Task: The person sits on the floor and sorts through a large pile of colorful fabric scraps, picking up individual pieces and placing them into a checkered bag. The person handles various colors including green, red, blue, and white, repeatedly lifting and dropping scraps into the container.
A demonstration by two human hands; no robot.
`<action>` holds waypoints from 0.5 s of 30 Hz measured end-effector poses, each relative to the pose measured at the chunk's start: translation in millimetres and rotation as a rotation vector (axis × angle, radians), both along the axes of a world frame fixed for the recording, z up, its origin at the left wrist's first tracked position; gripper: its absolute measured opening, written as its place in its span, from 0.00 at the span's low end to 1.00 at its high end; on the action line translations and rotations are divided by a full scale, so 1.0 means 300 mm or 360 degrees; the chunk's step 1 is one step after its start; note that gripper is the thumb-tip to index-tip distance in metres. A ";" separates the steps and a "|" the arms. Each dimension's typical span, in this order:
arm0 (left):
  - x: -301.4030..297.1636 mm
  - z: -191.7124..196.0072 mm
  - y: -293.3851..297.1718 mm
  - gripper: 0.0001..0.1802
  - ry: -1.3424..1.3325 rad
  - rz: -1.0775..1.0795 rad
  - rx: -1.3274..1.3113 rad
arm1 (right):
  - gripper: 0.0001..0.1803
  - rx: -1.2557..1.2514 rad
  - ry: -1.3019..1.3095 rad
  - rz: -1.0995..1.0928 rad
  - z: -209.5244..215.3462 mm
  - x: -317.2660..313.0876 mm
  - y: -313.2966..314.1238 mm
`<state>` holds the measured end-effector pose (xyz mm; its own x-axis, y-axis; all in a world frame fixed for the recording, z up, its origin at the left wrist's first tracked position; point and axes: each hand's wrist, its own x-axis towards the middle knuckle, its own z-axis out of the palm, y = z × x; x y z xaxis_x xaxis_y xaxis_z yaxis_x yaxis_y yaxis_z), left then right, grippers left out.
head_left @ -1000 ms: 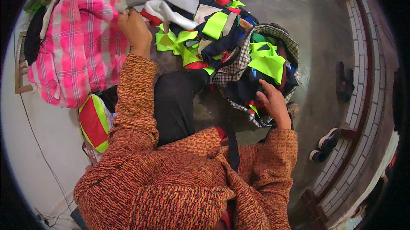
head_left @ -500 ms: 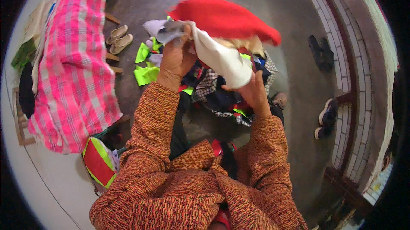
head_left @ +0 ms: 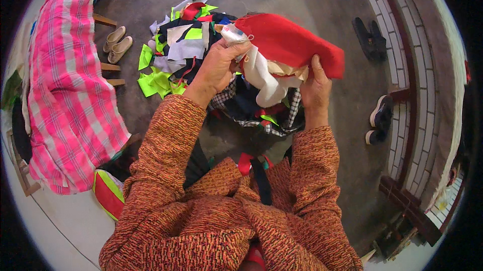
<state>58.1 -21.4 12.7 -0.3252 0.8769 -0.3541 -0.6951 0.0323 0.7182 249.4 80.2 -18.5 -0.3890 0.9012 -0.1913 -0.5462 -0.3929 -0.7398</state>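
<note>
Between my two hands, a red cloth piece (head_left: 292,39) with white and cream fabric on its underside is held up off the floor. My left hand (head_left: 216,67) is closed on the bunched white part (head_left: 234,34) at its left end, where a small tag and a thin string loop show. White cloth (head_left: 264,82) hangs down from there in a soft fold. At the other end, my right hand (head_left: 316,87) pinches the edge with the thumb on the red side; its other fingers are mostly hidden behind. Under the cloth lies a heap of fabric scraps (head_left: 186,49), neon yellow, grey, black and red.
A black-and-white checked cloth (head_left: 274,127) with dark scraps lies below my hands. At left, a pink plaid cloth (head_left: 75,90) covers something with wooden legs, beside beige shoes (head_left: 118,47). Dark shoes (head_left: 370,39) and sneakers (head_left: 380,117) stand along the white-brick edge (head_left: 395,115) at right.
The red cloth has swung down and right and now hangs steadier. My right hand has moved from the white fold to the red edge. More of the scrap heap shows at left.
</note>
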 end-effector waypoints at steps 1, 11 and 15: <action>0.000 -0.003 0.007 0.10 0.0021 0.0019 0.0001 | 0.17 0.0012 0.0036 -0.0055 -0.003 0.003 0.008; 0.002 -0.018 0.036 0.07 0.0259 0.0075 -0.0297 | 0.20 -0.0118 0.0194 -0.0191 0.030 0.033 0.048; -0.028 -0.037 0.040 0.10 0.0382 0.0360 -0.0267 | 0.20 -0.0176 0.0387 -0.0159 0.038 0.054 0.073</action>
